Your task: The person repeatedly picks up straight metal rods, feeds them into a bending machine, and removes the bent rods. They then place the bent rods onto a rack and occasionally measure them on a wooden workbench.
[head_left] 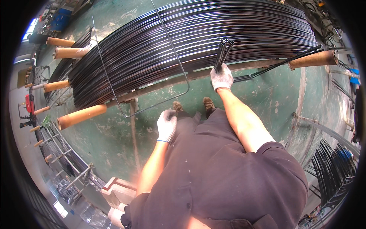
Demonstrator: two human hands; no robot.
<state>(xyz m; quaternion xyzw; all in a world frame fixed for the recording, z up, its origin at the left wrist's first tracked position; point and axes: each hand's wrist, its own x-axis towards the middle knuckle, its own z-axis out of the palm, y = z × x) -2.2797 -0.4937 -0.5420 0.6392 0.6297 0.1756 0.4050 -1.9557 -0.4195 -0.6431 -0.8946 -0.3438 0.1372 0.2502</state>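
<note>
My right hand (222,78), in a white work glove, is closed around a small bundle of black metal tubes (220,57). Their open round ends point up and away from me, over the front edge of a wide layer of long black tubes (152,49). More black tubes (267,70) run off rightward from beside this hand; whether they are the same pieces I cannot tell. My left hand (166,126), gloved in white too, hangs low by my thigh. Its fingers are loosely curled and partly hidden, with nothing visible in them.
A thin U-shaped metal rod (160,102) rises in front of the tube layer. Brown cardboard-like sleeves (82,116) cover bars at the rack's left, with another sleeve (314,59) at right. More black tubes (329,171) stand at lower right. A metal frame (74,171) stands left.
</note>
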